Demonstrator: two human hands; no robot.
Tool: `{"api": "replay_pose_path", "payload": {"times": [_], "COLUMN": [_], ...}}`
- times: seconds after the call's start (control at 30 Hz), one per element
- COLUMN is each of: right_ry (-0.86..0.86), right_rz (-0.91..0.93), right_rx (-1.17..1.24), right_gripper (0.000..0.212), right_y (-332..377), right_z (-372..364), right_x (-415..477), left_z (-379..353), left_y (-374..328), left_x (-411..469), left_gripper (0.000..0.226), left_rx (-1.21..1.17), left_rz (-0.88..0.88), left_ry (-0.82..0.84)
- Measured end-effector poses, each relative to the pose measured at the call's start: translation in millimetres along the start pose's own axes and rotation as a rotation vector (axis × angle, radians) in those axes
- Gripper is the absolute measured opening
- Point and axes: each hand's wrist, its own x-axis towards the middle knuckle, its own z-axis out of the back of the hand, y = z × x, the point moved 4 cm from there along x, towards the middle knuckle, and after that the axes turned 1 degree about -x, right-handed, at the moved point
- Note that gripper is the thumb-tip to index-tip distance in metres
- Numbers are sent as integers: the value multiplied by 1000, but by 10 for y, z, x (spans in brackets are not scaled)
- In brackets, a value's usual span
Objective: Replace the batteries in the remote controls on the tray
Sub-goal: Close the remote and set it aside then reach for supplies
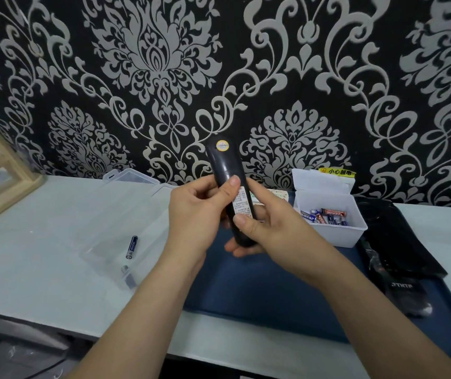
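Both forearms are angled inward; the remote (224,163) is gripped by the left hand (194,214) and right hand (274,228) (each thumb laid on its labelled face).

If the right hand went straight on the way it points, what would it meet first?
Probably the left hand: the right hand points up-left, gripping the long black plastic remote control, and the left grips it just beyond. Depth is unclear.
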Motion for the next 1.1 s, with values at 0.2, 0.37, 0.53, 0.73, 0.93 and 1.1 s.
{"api": "replay_pose_path", "payload": {"times": [0.2, 0.37, 0.53, 0.73, 0.93, 1.1], "right_ry": [22, -293, -755, -881, -728, -703], "right_rz": [-35, 125, 55, -330, -505, -433], "right_rx": [-91, -524, -668, -914, -1035, -986], "right_gripper": [49, 36, 22, 24, 25, 27], "right_y": [-18, 98, 176, -65, -303, -276], "right_z": [252, 486, 1117, 1768, 1700, 1675], "right_x": [-114, -259, -541, -847, -786, -743], "left_z": [-179, -491, -913, -1179, -1201, -1202], "left_y": [-9, 59, 219, 476, 469, 437], "left_x": [11, -25, -130, -240, -171, -195], "left_gripper": [16, 12, 26, 40, 25, 23], "left_rx": [37, 140, 467, 1110, 1113, 1063], "left_rz": [-26, -55, -146, -487, -561, -579], "left_ry": [128, 224, 416, 577, 508, 473]}}
